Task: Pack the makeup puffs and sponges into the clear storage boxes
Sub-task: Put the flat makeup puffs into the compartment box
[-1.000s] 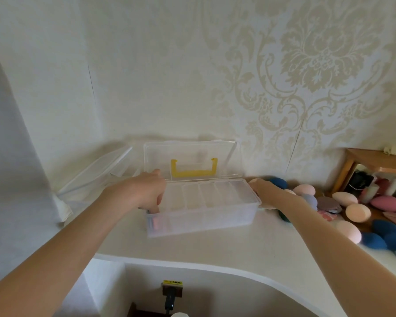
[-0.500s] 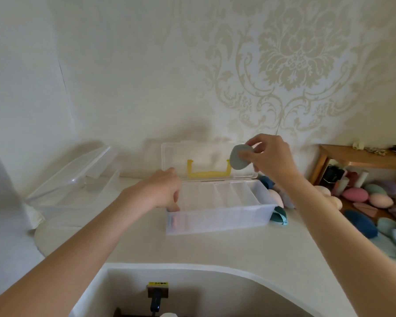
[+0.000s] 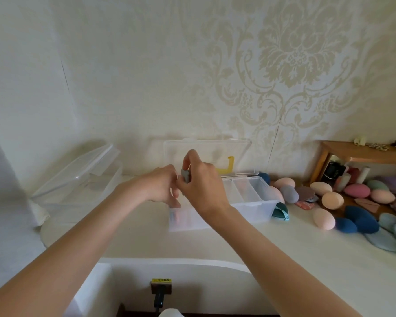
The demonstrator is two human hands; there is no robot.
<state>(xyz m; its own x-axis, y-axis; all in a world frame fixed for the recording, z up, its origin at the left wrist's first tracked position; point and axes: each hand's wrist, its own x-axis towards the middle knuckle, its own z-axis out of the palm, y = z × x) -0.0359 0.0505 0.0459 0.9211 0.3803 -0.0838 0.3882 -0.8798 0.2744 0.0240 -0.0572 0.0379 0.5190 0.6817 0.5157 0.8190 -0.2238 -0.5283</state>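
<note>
**A:** Both hands are over the divided clear box (image 3: 256, 202) at centre frame. The right hand (image 3: 204, 186) has a grey puff (image 3: 185, 175) pinched between thumb and fingertips, fingers curled tight around it, above the box's left-hand compartments.

**B:** And the left hand (image 3: 162, 186)?

**A:** Right beside it, at nine o'clock of the right hand, fingers bent downward toward the box's left end. I cannot tell whether it grips the rim or only rests there; the right hand covers part of it.

**B:** What's in the box?

**A:** Something pinkish shows through the front wall at the left end (image 3: 177, 217). The compartments at the right end look bare. The lid (image 3: 206, 152) stands upright against the wall at twelve o'clock, with a yellow handle (image 3: 228, 167) on it.

**B:** The rest of the supply?

**A:** Out at three o'clock on the white counter (image 3: 284, 248): peach egg sponges (image 3: 332, 200), dark blue ones (image 3: 361, 219), a pink one (image 3: 356, 191), pale green pieces at the frame edge. A teal puff (image 3: 280, 212) lies touching the box's right end.

**B:** And at nine o'clock?

**A:** A second clear box (image 3: 78, 181), lid tilted open.
</note>
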